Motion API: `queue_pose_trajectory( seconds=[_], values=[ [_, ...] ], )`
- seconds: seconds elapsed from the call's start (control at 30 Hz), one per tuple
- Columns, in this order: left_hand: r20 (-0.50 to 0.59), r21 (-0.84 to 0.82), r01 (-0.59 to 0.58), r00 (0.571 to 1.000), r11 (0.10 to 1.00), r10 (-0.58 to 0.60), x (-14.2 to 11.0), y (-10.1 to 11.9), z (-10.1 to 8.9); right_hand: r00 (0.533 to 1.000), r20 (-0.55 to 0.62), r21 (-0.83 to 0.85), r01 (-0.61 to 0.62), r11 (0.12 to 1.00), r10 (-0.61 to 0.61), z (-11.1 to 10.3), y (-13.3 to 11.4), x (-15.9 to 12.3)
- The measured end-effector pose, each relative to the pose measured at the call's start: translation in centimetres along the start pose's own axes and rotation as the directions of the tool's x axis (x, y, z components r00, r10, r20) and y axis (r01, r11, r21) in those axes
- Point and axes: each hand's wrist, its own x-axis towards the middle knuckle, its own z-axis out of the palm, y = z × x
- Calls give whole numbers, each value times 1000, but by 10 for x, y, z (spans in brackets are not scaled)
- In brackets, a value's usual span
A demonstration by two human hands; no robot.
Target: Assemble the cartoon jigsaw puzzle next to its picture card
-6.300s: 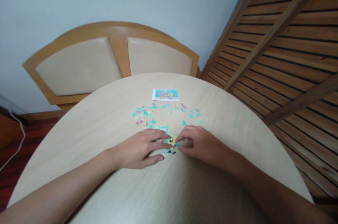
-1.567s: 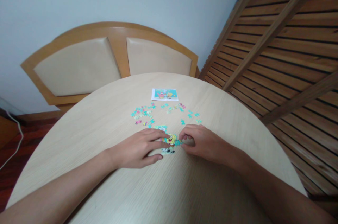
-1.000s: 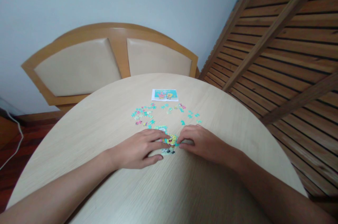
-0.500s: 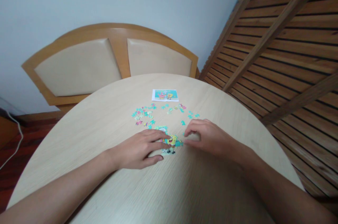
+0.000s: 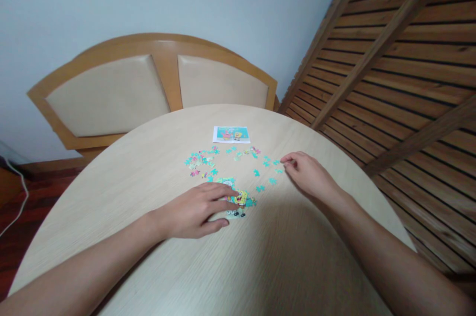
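Note:
My left hand (image 5: 204, 207) lies flat with its fingers spread over a partly joined jigsaw puzzle (image 5: 241, 198). The puzzle shows a yellow square cartoon figure, and my fingers cover its left part. Off to the right, my right hand (image 5: 307, 173) is low over the table, its fingers bent and the thumb slightly apart. Those fingertips are beside a loose teal puzzle piece (image 5: 275, 162); I see nothing held between them. More teal pieces (image 5: 260, 188) lie between the puzzle and this hand.
A printed reference picture (image 5: 231, 135) lies beyond the pieces on the round wooden table (image 5: 148, 157). Several loose pieces (image 5: 199, 160) are heaped at the left. A padded bench back (image 5: 111, 93) stands behind the table, and a slatted wooden panel (image 5: 390, 73) rises at the right.
My right hand has moved right and away from the puzzle, uncovering teal pieces that it hid. My left hand stays on the puzzle.

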Motion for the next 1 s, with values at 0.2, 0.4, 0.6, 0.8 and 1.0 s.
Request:
queue_pose_trajectory(
  seconds=[0.2, 0.4, 0.6, 0.8, 1.0],
  values=[
    [-4, 6, -15, 1000, 1000, 15, 1, 1, 0, 997, 46, -3, 55, 999, -54, 7, 0, 0],
    [-3, 18, -30, 1000, 999, 30, 1, 1, -1, 995, 47, 1, 83, 997, -83, 8, 2, 0],
    [-18, -12, -33, 999, 999, 33, 2, 1, -1, 995, 67, -2, 78, 997, -77, 8, 3, 1],
    [-20, -10, -11, 1000, 1000, 11, 3, 0, -1, 994, 72, -13, 80, 997, -79, 8, 3, 1],
    [-212, 72, 273, 944, 959, -253, -2, -12, -3, 994, 71, -14, 84, 996, -83, 7, 3, 1]
  ],
)
